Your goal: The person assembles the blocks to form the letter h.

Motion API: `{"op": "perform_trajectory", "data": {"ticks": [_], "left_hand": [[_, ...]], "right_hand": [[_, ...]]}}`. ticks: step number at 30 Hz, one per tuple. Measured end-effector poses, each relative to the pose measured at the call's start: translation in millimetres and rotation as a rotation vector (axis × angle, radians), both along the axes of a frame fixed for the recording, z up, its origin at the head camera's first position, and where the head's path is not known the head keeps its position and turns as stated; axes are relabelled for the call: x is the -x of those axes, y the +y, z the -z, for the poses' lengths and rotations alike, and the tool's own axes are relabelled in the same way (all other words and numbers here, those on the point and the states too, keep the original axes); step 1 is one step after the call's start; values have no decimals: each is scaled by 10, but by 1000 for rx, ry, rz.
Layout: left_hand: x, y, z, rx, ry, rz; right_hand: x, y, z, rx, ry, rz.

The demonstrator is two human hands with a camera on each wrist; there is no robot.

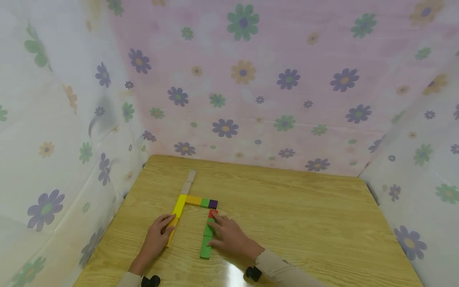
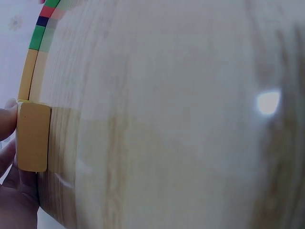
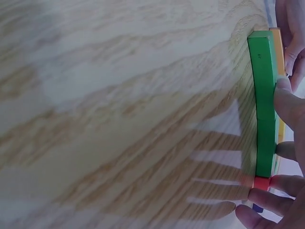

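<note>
My left hand (image 1: 155, 236) has its thumb and fingers around the orange block (image 2: 33, 137), just below the yellow block (image 1: 179, 206). My right hand (image 1: 232, 236) lies spread along a short column: fingertips on the red block (image 1: 210, 213), thumb at the side of the lower green block (image 3: 262, 76). Between them sits another green block (image 3: 266, 148). Above the red block, a sideways row runs from the yellow block: an orange-yellow block (image 1: 193, 200), a small green block (image 1: 204, 203) and a dark purple block (image 1: 213, 204). A narrow gap shows between purple and red.
Two pale wooden blocks (image 1: 186, 188) continue the left line toward the back of the wood-grain table (image 1: 294, 223). Flower-printed cloth (image 1: 265, 111) hangs behind the table and along both sides. Each wrist wears a black camera (image 1: 253, 274).
</note>
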State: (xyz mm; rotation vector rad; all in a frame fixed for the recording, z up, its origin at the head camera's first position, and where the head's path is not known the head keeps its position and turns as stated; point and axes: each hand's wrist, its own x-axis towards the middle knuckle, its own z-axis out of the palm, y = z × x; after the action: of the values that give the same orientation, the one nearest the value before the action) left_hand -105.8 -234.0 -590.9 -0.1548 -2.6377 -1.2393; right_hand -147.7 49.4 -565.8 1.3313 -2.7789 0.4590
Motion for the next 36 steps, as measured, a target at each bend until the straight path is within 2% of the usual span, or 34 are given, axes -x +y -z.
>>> {"op": "perform_trajectory", "data": {"ticks": [3, 14, 19, 24, 36], "left_hand": [[1, 3, 1, 2, 6, 2], [1, 33, -34, 1, 24, -4], [11, 23, -31, -5, -10, -7], [17, 15, 9, -8, -1, -8], [13, 6, 20, -13, 7, -14]], "right_hand": [[16, -18, 26, 8, 24, -9], [78, -62, 46, 31, -3, 13], [76, -73, 7, 16, -55, 33], [76, -83, -10, -3, -99, 55], [81, -85, -36, 11, -69, 39]]}}
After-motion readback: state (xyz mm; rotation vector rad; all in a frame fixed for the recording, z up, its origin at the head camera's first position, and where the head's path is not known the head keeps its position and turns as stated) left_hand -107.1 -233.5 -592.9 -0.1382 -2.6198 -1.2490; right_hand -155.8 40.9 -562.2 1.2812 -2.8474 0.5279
